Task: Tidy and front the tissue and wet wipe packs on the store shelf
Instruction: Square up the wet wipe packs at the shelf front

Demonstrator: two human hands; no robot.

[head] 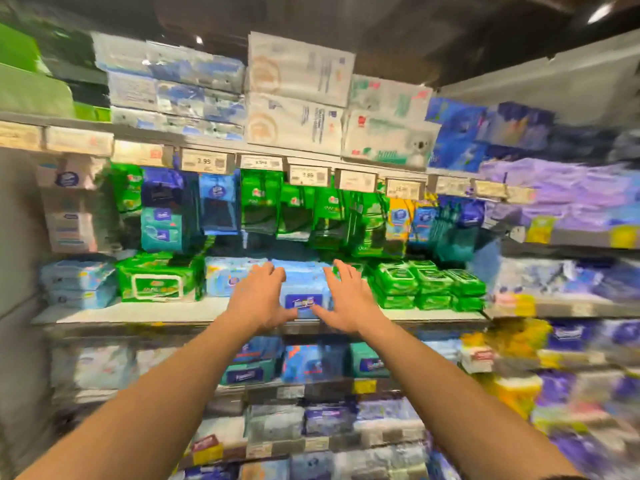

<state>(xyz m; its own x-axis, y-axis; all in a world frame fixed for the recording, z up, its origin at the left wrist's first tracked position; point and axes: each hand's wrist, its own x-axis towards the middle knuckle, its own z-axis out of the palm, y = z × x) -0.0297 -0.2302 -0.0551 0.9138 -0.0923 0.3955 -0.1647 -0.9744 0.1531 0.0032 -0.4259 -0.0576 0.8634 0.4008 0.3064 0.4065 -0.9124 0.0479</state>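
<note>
1. A light-blue soft plastic wet wipe pack with a dark blue label (302, 289) lies on the pale metal shelf board (138, 315) at the middle of the store shelf, its label end turned toward the front edge.
2. The left hand (260, 299) is on the pack's left side, fingers (266, 271) spread and reaching over its top, thumb low at the front left corner near the label.
3. The right hand (349, 301) mirrors it on the right side, fingers (341, 271) spread over the top and thumb at the front right corner; whether either hand grips the pack or only touches it cannot be told through the blur.
4. Just left of the pack sits another pale-blue wipe pack (225, 278), then a wide green wipe pack with a white-framed lid (159, 282), then a stack of light-blue packs (78, 282) at the far left.
5. To the right stand short stacks of small green lidded wipe packs (429, 285).
6. Behind and above hang green pouches (294, 213) and blue pouches (218, 206) under a row of price tags (306, 174).
7. White tissue bundles (298, 95) fill the shelf above.
</note>
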